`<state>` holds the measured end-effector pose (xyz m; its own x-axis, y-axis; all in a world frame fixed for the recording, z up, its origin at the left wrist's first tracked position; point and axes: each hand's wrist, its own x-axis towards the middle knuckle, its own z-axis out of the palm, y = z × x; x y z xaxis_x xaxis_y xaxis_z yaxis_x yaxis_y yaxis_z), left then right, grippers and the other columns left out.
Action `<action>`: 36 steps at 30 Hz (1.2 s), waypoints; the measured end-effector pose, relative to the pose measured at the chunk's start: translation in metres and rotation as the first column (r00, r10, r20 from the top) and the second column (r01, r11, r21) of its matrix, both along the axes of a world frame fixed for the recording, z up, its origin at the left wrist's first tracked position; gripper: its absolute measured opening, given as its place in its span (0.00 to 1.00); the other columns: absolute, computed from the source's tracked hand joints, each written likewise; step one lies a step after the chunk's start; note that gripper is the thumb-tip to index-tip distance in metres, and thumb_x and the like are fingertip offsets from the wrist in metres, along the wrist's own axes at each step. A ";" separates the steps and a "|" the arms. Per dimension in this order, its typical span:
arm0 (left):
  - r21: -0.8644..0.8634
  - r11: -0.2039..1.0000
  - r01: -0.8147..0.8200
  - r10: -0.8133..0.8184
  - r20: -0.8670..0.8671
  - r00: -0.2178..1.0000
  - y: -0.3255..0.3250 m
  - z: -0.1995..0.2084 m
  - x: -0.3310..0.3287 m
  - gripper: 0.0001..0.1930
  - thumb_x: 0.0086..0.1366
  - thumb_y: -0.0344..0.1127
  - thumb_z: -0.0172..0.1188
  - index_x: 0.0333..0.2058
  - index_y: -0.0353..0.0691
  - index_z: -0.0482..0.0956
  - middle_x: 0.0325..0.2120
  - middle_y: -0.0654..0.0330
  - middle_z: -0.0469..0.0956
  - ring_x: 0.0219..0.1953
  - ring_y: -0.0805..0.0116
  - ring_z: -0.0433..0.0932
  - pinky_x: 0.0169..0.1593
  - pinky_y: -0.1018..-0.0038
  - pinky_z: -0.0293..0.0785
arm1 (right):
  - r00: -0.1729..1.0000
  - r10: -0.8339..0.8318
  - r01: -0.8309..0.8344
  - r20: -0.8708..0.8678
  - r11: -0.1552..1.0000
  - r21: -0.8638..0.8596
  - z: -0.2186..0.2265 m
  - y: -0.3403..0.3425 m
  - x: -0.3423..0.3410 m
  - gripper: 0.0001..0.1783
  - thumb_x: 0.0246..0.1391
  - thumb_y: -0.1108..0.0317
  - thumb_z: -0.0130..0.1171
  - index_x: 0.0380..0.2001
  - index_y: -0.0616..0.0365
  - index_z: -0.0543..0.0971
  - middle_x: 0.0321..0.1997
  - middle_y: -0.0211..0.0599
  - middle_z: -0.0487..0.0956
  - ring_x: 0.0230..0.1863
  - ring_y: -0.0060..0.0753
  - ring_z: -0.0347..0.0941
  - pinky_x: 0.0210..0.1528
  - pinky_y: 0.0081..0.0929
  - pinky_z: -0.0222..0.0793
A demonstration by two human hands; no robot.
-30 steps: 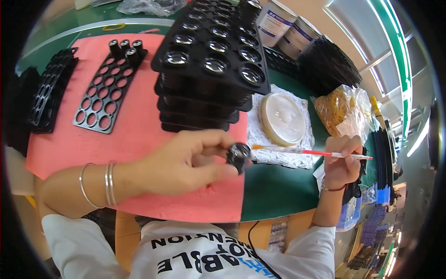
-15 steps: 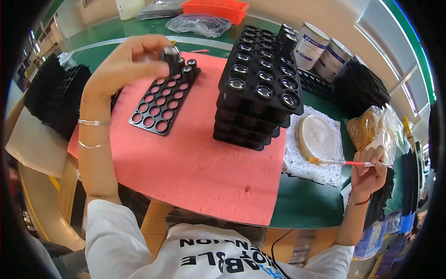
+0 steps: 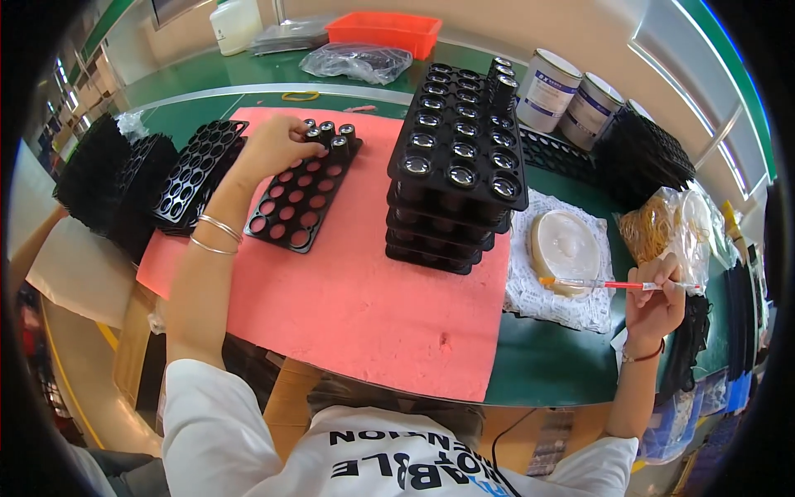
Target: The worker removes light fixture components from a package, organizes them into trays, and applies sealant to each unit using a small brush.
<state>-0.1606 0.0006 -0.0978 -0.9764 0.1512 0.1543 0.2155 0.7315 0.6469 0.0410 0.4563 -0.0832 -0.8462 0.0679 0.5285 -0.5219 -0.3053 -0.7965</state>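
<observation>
Beyond the paintbrush (image 3: 623,285), two cans (image 3: 548,93) (image 3: 590,109) carry white-and-blue printed labels. By the paintbrush's bristle end, a white sheet (image 3: 548,315) bears small print, too fine to read. Nearer the wearer than the paintbrush, a white shirt (image 3: 397,443) shows bold black lettering with some blue, upside down here.

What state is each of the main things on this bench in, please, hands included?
Black tray: flat, mostly empty holes.
Left hand: fingers at a black cylinder; grip unclear.
Black cylinder: upright at the tray's far end.
Right hand: closed around a brush.
Brush: roughly level, bristle end by the round dish.
Round dish: resting on a white pad; contents unclear.
Tray stack: piled up.
White-and-blue cans: upright.
Orange bin: upright.
</observation>
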 end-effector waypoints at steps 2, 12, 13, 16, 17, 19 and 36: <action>-0.102 0.993 -0.063 0.061 -0.023 0.998 0.004 -0.007 -0.002 0.14 0.46 0.38 0.64 0.29 0.35 0.78 0.17 0.61 0.77 0.20 0.73 0.73 0.27 0.77 0.67 | 1.000 -0.010 0.010 -0.002 1.000 0.000 -0.001 0.000 -0.001 0.08 0.46 0.66 0.46 0.20 0.57 0.63 0.12 0.32 0.63 0.14 0.21 0.56 0.20 0.19 0.52; -0.209 0.945 -0.253 0.184 -0.300 0.936 0.003 0.018 0.013 0.16 0.50 0.45 0.61 0.29 0.36 0.77 0.23 0.57 0.78 0.27 0.70 0.76 0.32 0.75 0.69 | 0.999 -0.041 0.041 -0.001 0.999 0.000 0.000 0.003 0.000 0.08 0.44 0.67 0.46 0.19 0.58 0.63 0.13 0.31 0.62 0.14 0.22 0.56 0.19 0.19 0.52; -0.125 0.969 -0.215 0.159 -0.350 0.923 0.014 0.029 0.018 0.16 0.51 0.44 0.60 0.29 0.36 0.77 0.23 0.57 0.78 0.27 0.71 0.76 0.33 0.75 0.69 | 0.998 -0.058 0.058 0.012 0.998 -0.005 0.000 0.004 0.000 0.08 0.44 0.67 0.45 0.19 0.58 0.63 0.13 0.31 0.62 0.14 0.22 0.56 0.19 0.19 0.52; 0.048 0.998 -0.032 0.050 -0.455 0.889 0.044 0.063 0.043 0.13 0.53 0.40 0.58 0.29 0.34 0.76 0.19 0.61 0.74 0.25 0.75 0.70 0.32 0.78 0.66 | 0.994 -0.089 0.092 0.066 0.995 -0.045 0.000 0.001 -0.004 0.08 0.43 0.66 0.44 0.19 0.58 0.64 0.13 0.32 0.63 0.15 0.22 0.58 0.19 0.19 0.53; 0.017 0.999 0.040 -0.028 -0.462 0.887 0.057 0.073 0.051 0.12 0.54 0.38 0.58 0.30 0.32 0.76 0.19 0.64 0.72 0.25 0.78 0.67 0.31 0.80 0.64 | 0.991 -0.095 0.100 0.090 0.994 -0.042 0.001 0.002 -0.003 0.08 0.43 0.65 0.44 0.19 0.59 0.64 0.13 0.33 0.64 0.15 0.22 0.59 0.19 0.18 0.54; -0.093 0.978 0.186 -0.207 -0.525 0.826 0.090 0.085 0.053 0.13 0.53 0.38 0.60 0.31 0.33 0.75 0.17 0.65 0.68 0.23 0.78 0.65 0.30 0.80 0.63 | 0.988 -0.118 0.122 0.095 0.992 -0.037 -0.003 0.010 -0.002 0.08 0.44 0.65 0.43 0.19 0.59 0.65 0.14 0.34 0.66 0.15 0.22 0.60 0.17 0.16 0.54; -0.115 0.958 0.262 -0.258 -0.743 0.617 0.160 0.108 0.043 0.16 0.47 0.38 0.63 0.32 0.34 0.75 0.22 0.58 0.75 0.25 0.70 0.71 0.31 0.77 0.66 | 0.823 -0.437 0.557 -0.361 0.743 0.371 0.001 0.006 0.001 0.16 0.58 0.64 0.40 0.28 0.64 0.73 0.23 0.35 0.74 0.23 0.19 0.68 0.27 0.16 0.62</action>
<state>-0.1176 0.1602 0.0099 -0.4488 0.3782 0.8097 0.8046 0.5652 0.1820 0.0422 0.4623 -0.0825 -0.6028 0.1528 0.7831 -0.6846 0.4051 -0.6060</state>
